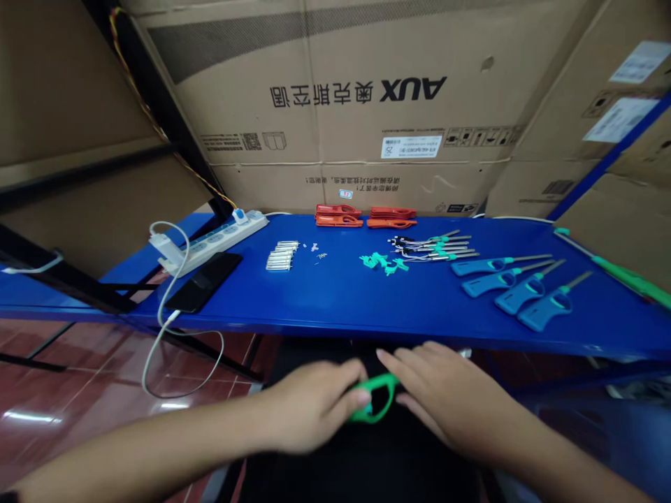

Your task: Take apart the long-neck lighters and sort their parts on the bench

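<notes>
Below the front edge of the blue table, my left hand (314, 405) pinches a green lighter body (386, 404) with a ring-shaped opening. My right hand (440, 391) closes round the other end of the same green piece, its thumb and fingers on either side. Both hands are slightly blurred, and the end under my right hand is hidden. On the table beyond them lie small turquoise plastic parts (382, 263) in a loose pile. Right of these are metal rods with wires (437, 247) and several blue lighters (537, 297).
Red and orange shells (339, 215) lie along the cardboard at the back. Silvery cylinders (282, 256) sit left of centre. A black phone (204, 283), a white power strip (220, 241) and a looping white cable (220, 356) occupy the left. A green lighter (623, 276) lies far right.
</notes>
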`<state>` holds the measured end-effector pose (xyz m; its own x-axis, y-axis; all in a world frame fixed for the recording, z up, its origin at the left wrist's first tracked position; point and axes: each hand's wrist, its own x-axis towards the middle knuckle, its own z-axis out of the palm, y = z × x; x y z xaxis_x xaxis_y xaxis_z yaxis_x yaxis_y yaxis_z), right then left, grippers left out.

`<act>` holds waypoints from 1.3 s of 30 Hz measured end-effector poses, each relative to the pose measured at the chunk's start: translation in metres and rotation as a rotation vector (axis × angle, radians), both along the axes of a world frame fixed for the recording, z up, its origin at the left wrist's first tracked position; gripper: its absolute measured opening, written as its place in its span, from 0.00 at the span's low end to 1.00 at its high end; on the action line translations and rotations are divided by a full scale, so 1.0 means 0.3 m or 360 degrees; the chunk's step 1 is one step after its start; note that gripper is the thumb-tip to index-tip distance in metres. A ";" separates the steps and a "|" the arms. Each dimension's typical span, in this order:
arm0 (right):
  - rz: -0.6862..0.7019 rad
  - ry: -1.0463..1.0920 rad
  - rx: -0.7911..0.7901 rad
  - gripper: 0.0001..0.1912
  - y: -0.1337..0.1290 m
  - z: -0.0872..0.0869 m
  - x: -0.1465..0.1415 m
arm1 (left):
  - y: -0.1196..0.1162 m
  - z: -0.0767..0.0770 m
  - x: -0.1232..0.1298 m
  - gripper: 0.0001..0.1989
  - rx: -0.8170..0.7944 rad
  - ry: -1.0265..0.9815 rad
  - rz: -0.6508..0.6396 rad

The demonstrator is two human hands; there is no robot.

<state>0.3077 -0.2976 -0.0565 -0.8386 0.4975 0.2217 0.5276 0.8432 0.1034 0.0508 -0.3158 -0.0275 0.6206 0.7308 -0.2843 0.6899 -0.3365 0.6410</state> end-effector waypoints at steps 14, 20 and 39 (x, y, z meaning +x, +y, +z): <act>-0.0254 0.0203 0.0285 0.22 0.575 0.138 -0.135 | 0.590 0.028 0.046 0.12 0.0602 0.0126 0.0538; 0.0444 0.0624 0.0536 0.11 0.449 0.101 -0.128 | 0.580 0.032 0.039 0.15 0.0706 0.0394 0.0570; 0.0221 0.0658 0.0423 0.10 0.522 0.062 -0.186 | 0.650 -0.006 0.030 0.16 0.0079 -0.0528 0.0607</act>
